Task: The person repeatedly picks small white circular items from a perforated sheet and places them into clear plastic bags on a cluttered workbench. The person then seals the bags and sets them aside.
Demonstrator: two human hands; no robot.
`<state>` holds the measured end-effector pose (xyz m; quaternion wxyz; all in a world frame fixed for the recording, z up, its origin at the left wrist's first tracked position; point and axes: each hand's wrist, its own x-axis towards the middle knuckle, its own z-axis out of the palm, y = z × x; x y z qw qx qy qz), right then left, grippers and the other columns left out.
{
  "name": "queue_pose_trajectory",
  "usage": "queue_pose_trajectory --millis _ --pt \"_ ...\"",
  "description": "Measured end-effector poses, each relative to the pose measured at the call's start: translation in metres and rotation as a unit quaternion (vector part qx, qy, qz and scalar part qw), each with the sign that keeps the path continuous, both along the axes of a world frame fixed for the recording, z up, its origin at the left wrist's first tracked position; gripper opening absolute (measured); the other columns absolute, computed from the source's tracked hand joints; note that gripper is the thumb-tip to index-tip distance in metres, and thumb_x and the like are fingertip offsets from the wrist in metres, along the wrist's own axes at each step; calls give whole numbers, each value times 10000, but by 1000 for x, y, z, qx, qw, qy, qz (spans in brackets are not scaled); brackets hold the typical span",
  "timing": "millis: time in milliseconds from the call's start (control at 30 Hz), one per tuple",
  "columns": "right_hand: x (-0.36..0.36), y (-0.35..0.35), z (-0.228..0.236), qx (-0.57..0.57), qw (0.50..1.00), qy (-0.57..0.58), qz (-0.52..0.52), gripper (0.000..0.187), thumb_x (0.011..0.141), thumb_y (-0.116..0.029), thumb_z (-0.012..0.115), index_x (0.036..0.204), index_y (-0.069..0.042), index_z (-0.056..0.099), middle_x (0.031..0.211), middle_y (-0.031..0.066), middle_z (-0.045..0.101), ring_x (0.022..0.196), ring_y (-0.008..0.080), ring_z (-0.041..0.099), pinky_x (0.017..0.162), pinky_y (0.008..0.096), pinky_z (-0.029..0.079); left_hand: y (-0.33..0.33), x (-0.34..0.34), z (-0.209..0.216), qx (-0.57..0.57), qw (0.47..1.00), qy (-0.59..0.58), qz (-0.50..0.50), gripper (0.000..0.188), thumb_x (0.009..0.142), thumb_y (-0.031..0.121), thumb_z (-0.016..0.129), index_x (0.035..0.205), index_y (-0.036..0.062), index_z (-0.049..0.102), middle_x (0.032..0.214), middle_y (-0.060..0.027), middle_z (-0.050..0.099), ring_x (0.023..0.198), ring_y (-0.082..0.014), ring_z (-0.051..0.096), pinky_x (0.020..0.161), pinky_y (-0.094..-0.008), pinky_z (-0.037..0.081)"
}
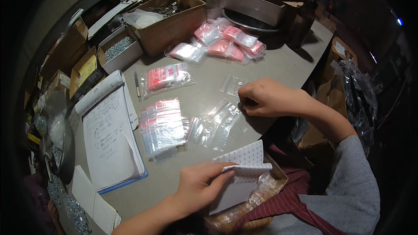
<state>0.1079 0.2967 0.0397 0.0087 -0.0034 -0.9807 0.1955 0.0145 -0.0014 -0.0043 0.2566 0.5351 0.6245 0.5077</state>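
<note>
My left hand (pixel 198 185) pinches a folded white sheet (pixel 246 156) with rows of small grey dots between thumb and fingers. It is held above a shallow cardboard box (pixel 278 180) at my lap, where small clear bags with little round parts lie. Over the table's right side, my right hand (pixel 272 98) is closed, its fingertips curled in; whatever they grip is hidden. Beside those fingertips lies a small clear zip bag (pixel 230 85) with a small ring-shaped part. Nearer to me, more clear zip bags (pixel 207 130) with small parts overlap next to a stack of zip bags (pixel 163 126).
Red-printed bag packs (pixel 222 41) pile up at the back, with another pack (pixel 167 77) nearer. A pen (pixel 137 85) and a clipboard of handwritten paper (pixel 109 141) lie left. Cardboard boxes (pixel 167 24) and a screw-filled box (pixel 119 48) line the far left. The table edge (pixel 315 69) runs right.
</note>
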Motion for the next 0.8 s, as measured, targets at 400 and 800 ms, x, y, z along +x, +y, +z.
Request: queue_pose_trajectory --millis 400,800 --pt "-20 26 16 122 990 -42 -64 309 927 -219 715 1191 -62 754 1009 197 750 926 381 713 800 456 554 1 2 2 24 1000 -3 -3 208 899 92 779 1102 44 784 861 -150 747 681 -246 709 609 -324 543" --pt "-2 50 23 -58 998 -33 -1 366 853 -167 700 1194 -34 684 914 144 688 879 294 682 785 403 542 0 0 2 16 1000 18 -8 212 902 113 775 1104 46 778 857 -145 742 680 -255 706 603 -326 537"
